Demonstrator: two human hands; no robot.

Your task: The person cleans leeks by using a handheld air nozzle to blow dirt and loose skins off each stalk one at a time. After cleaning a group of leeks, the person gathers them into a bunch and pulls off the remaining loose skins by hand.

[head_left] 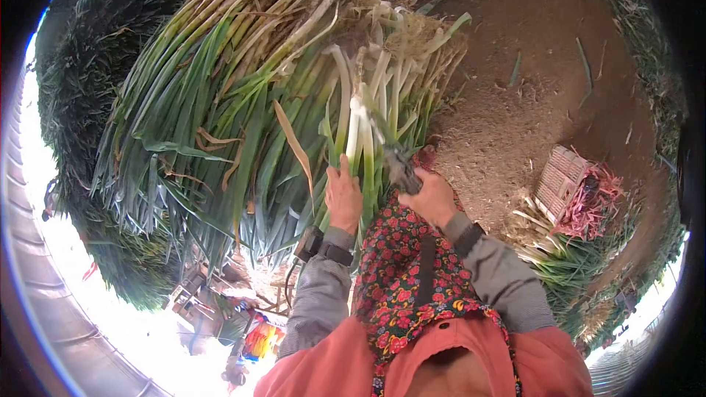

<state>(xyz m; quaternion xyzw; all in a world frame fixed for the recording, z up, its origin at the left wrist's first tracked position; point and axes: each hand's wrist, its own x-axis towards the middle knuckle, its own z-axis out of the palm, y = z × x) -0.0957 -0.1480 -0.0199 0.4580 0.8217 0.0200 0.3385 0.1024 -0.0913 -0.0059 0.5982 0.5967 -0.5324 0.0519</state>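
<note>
A large pile of leeks (250, 95) lies with roots away from me and green leaves toward me. My left hand (343, 195) is closed round the green part of one leek (353, 132), whose white end points away from me. Just to the right, my right hand (432, 200) grips the dark handle of a tool (401, 169). The tool's upper part is blurred by motion and lies beside the white stem; whether it touches the stem is unclear.
Brown soil (500, 117) extends on the right. A pinkish woven basket (562, 180) with red strips (599, 202) stands there, beside more leeks (562, 268). Dark green leaves (95, 51) are heaped along the left. Tools or a stand (195, 287) show at lower left.
</note>
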